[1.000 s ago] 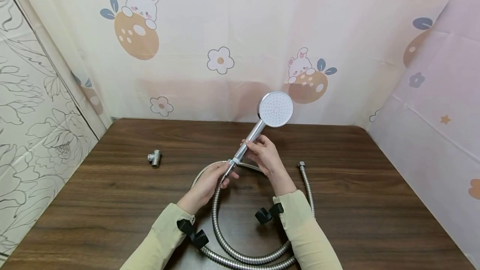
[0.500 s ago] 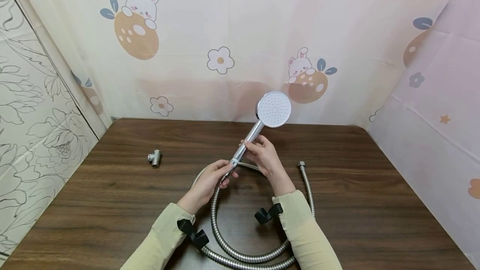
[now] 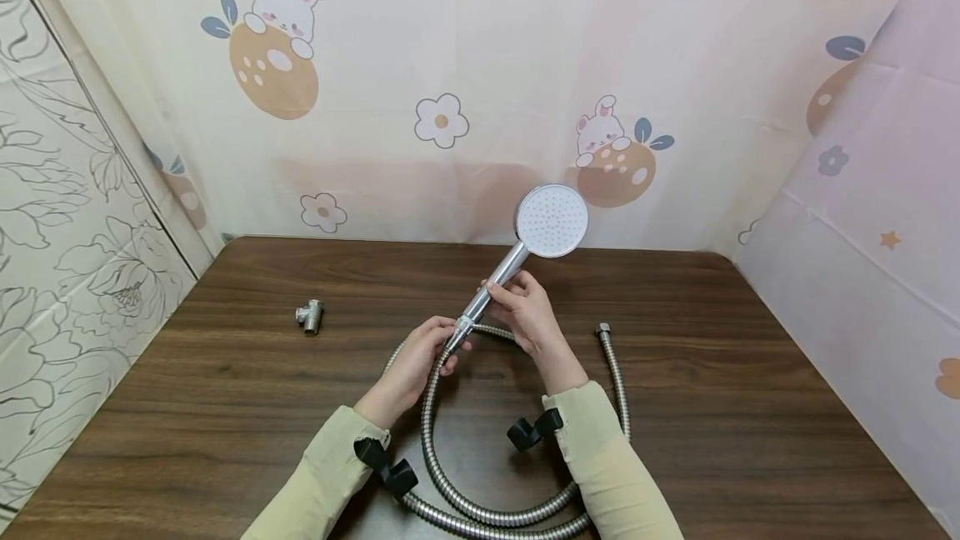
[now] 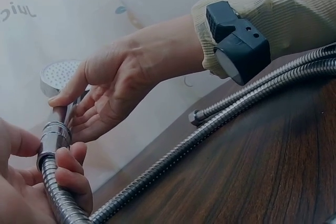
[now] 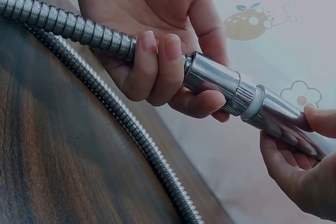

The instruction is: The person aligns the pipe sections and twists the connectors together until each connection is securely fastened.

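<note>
In the head view a chrome shower head (image 3: 552, 221) with a round white face is held up at a slant, its face toward me. My right hand (image 3: 534, 319) pinches its handle between thumb and fingers. Lower down, my left hand (image 3: 412, 369) grips the end of the ribbed metal shower hose (image 3: 429, 432). In the right wrist view the hose's chrome end nut (image 5: 214, 74) is in line with the handle (image 5: 283, 116), and a pale ring (image 5: 255, 103) shows between them. Left fingertips (image 5: 197, 102) curl round the nut and the hose just behind it.
The hose loops over the dark wooden table (image 3: 240, 407), its other end fitting (image 3: 603, 329) lying to the right. A small chrome tee-shaped valve (image 3: 309, 317) stands at the left. A printed curtain (image 3: 375, 40) hangs behind the table.
My left fingers have shifted slightly around the hose nut. The shower head swayed a little left, then back right. My right hand keeps its pinch on the handle.
</note>
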The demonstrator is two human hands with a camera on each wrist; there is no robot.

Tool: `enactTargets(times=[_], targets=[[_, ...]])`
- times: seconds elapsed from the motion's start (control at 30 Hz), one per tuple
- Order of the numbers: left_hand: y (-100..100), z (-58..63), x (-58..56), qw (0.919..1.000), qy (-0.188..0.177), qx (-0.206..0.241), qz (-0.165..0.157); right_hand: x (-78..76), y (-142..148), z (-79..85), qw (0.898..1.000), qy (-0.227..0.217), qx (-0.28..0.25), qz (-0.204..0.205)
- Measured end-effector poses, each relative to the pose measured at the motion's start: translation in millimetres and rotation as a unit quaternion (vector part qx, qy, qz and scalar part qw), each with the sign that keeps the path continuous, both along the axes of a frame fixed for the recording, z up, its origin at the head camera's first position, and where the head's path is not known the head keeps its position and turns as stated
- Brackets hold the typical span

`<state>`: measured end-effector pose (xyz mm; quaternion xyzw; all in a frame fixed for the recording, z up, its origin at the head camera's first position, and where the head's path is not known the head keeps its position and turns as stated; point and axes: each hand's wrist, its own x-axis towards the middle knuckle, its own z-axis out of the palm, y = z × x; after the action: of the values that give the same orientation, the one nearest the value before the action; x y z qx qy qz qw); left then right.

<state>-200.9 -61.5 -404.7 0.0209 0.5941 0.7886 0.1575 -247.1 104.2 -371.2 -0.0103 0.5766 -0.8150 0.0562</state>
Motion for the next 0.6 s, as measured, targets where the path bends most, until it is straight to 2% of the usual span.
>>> enactTargets(times=[0.17, 0.37, 0.47, 0.6], targets=[[-0.4, 0.4, 0.3, 0.9999, 0.007, 0.003, -0.008, 0.4, 2.2, 0.8, 1.0, -0.004, 0.002, 0.007], [1.7, 1.4, 0.4, 0.9995, 0.023, -0.009, 0.017, -0.2, 2.9, 1.2, 1.0, -0.004, 0.002, 0.008], [2.9, 1.6, 0.0, 0.9994, 0.014, -0.015, 0.027, -0.9, 2.7, 1.1, 1.0, -0.005, 0.001, 0.007], [2.6, 1.4, 0.0, 0.9999, 0.004, -0.007, 0.012, -1.2, 2.9, 0.8, 1.0, -0.008, 0.004, 0.005]])
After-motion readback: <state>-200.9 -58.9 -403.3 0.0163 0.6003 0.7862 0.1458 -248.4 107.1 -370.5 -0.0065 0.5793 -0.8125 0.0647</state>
